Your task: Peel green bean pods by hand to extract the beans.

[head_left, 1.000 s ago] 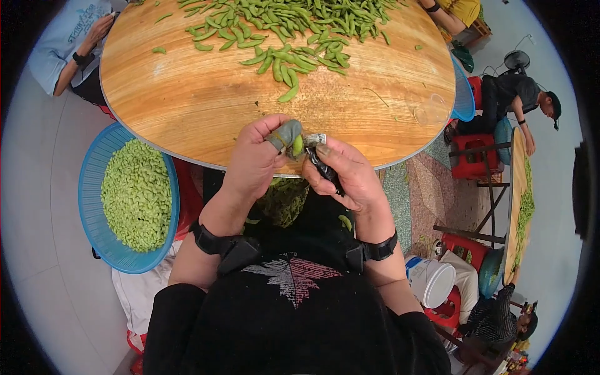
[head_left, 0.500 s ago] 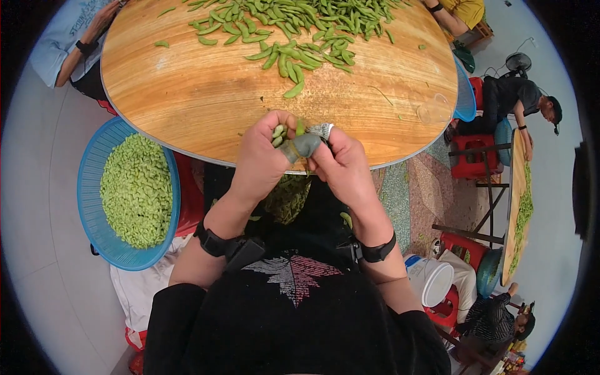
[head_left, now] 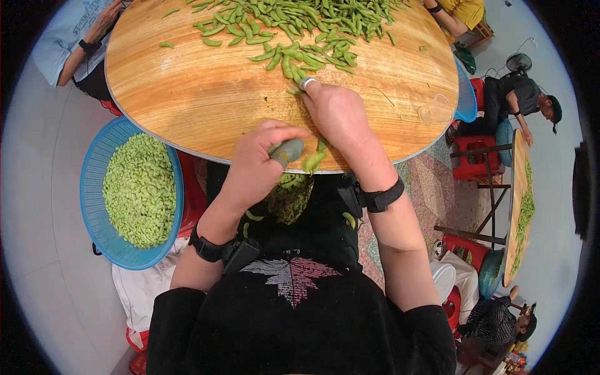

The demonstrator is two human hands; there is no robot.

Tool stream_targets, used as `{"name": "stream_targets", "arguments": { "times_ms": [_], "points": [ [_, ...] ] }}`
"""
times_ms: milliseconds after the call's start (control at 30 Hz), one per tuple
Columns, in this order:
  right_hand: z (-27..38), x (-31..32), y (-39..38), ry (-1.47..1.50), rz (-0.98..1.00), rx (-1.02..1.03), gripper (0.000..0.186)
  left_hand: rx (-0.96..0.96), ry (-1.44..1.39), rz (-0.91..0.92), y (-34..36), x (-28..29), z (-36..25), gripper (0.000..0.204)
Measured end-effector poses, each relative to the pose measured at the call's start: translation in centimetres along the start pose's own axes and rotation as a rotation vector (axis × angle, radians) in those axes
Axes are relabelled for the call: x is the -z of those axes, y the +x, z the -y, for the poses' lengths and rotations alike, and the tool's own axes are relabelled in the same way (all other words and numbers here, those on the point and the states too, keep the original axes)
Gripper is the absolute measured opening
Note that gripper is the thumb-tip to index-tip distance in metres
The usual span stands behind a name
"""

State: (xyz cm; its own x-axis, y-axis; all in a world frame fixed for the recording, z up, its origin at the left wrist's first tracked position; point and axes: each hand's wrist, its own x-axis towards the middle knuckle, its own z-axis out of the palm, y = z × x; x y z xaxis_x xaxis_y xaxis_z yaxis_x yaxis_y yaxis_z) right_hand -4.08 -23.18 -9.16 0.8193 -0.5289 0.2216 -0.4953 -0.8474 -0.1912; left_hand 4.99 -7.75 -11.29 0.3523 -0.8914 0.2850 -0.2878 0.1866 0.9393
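My left hand [head_left: 262, 159] is curled just above the near table edge, with a grey covering on its thumb; what its fingers hold is hidden. A blurred green pod [head_left: 313, 162] is just right of that thumb. My right hand [head_left: 334, 115] reaches across the tabletop [head_left: 187, 87], its wrapped fingertip touching the near end of the pile of green pods [head_left: 294, 25]; its other fingertips are hidden. Below the table edge, a heap of greenish debris [head_left: 287, 206] lies between my legs.
A blue basket of shelled beans [head_left: 137, 187] stands at left. People's arms [head_left: 103, 28] [head_left: 450, 19] show at the far table edge. At right, two seated people [head_left: 525, 100] [head_left: 494, 322] are by a second table [head_left: 519, 206], with red stools [head_left: 469, 162] and a white bucket [head_left: 442, 278].
My right hand has left my left hand and moved forward to the pods. My left hand stays near the edge, slightly lower than half a second ago. A pod has appeared loose beside it.
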Motion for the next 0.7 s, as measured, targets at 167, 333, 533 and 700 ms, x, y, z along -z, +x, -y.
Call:
{"name": "stream_targets", "arguments": {
  "times_ms": [167,333,533,700],
  "points": [
    [0.4,0.1,-2.4,0.515,0.015,-0.144,0.015,-0.044,0.178,-0.158,0.4,0.2,-1.0,0.028],
    [1.8,2.3,-5.3,1.284,0.275,-0.380,0.019,-0.224,0.306,-0.219,0.5,-0.7,0.0,0.026],
    [2.1,2.1,-7.1,1.552,0.196,-0.411,0.020,0.265,-0.753,-0.205,0.4,-1.1,0.4,0.013],
    [2.7,3.1,-7.7,1.669,0.309,-0.340,0.022,0.353,-0.819,-0.192,0.6,-1.4,-0.1,0.010]
  ]
}}
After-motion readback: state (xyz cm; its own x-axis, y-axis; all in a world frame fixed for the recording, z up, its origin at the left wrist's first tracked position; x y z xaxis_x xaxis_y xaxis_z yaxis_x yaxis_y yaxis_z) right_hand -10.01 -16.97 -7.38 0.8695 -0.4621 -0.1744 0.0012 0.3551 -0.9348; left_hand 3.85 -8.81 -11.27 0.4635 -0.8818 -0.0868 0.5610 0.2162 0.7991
